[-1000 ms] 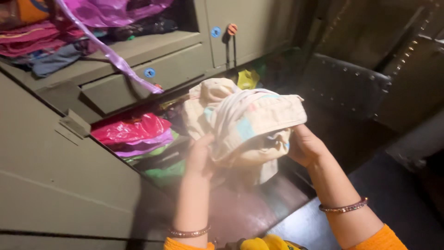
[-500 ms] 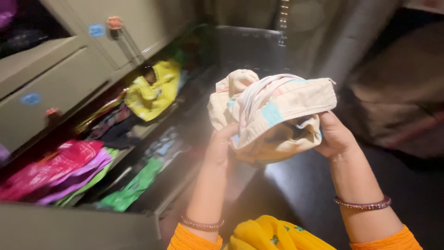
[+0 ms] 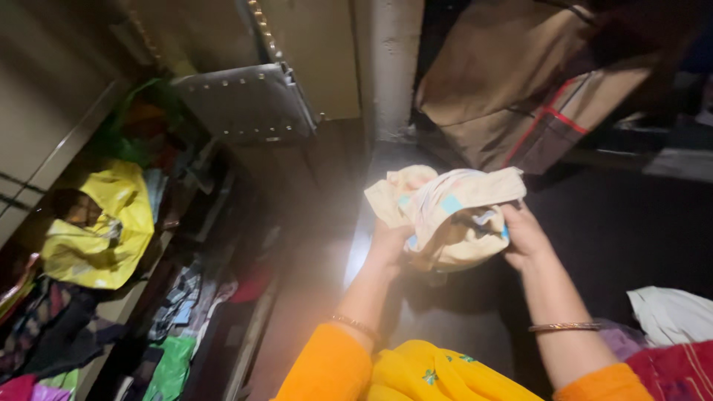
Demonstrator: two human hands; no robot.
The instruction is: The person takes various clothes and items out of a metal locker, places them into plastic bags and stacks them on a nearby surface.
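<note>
Both hands up: the left hand (image 3: 390, 245) and right hand (image 3: 523, 238) grasp a bunched cream cloth with blue patches (image 3: 445, 215), held mid-air; a yellow plastic bag (image 3: 100, 230) lies at nine o'clock.

Left hand (image 3: 388, 249) is mostly buried under the cream cloth bundle (image 3: 445, 215), fingers hidden, and the white cloth (image 3: 672, 312) gets chopped by the right edge.

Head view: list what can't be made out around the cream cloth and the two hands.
- Cream cloth: bunched, so its full shape and kind are hidden by its own folds.
- Left hand: fingers covered by the cloth.
- Right hand: fingertips tucked into the cloth.
- White fabric: cut off by the right edge.
</note>
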